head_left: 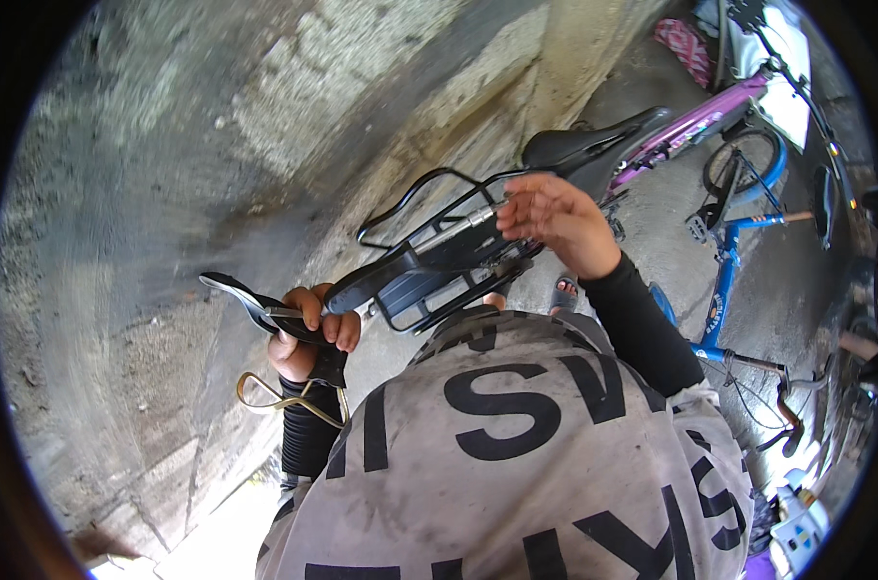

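Observation:
My left hand (313, 332) is closed around a black curved piece (234, 292) with a pale shiny edge, shaped somewhat like a mudguard; its exact kind does not show. A thin metal bar or tool lies against it at the fingers. Beside that wrist, a brass-coloured wire loop (255, 395) sticks out. My right hand (560, 222) hovers above a black bicycle rear rack (439, 179), palm turned left, fingers apart and holding nothing visible. A black padded seat (371, 277) is at the near end of the rack, close to my left fingertips.
The racked bicycle has a black saddle (594, 140) and a purple frame (690, 124). To the right stands a small blue bicycle (721, 290) with drooping handlebars. A stained concrete wall (168, 193) runs along the left. A sandalled foot (564, 290) shows below the rack.

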Available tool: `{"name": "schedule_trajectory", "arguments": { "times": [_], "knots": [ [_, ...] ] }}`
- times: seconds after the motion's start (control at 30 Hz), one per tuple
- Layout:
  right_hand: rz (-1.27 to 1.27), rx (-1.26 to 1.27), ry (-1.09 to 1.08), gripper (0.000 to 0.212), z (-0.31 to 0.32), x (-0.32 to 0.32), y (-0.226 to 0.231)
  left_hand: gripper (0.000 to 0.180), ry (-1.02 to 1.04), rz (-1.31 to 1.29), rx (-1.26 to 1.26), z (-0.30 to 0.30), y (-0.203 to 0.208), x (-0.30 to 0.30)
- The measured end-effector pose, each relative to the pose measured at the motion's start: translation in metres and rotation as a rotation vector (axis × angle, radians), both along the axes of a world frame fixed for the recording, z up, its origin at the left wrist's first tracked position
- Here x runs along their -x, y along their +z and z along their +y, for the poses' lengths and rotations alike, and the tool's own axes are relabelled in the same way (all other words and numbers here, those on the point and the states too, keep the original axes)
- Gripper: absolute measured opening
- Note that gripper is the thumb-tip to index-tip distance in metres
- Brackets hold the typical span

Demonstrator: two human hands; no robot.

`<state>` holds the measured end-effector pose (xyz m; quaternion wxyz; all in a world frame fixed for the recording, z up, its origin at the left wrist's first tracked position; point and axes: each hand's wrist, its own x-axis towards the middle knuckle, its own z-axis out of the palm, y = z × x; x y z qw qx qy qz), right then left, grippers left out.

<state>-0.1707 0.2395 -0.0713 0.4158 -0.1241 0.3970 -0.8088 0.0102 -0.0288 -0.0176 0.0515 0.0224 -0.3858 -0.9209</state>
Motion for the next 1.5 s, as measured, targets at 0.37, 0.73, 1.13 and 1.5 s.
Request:
{"name": "schedule_trajectory", "arguments": {
  "times": [0.37,0.73,1.13,1.5],
  "knots": [
    [0.051,0.383,-0.387,0.046,0.034,-0.047,0.051,0.032,-0.579,0.053,-0.169,0.106,-0.005,0.114],
    [-0.497,-0.276,-1.187,0.029,0.278,-0.073,-0.083,0.039,-0.589,-0.170,0.296,0.196,-0.012,0.168],
    [-0.785,-0.915,-0.482,0.063,0.338,-0.134,-0.269,0.022,-0.528,-0.689,1.462,0.012,-0.004,0.121],
    [-0.455,0.113,-0.357,0.080,0.261,-0.041,-0.117,0.034,-0.698,-0.578,1.801,0.016,-0.123,0.084]
  ]
}}
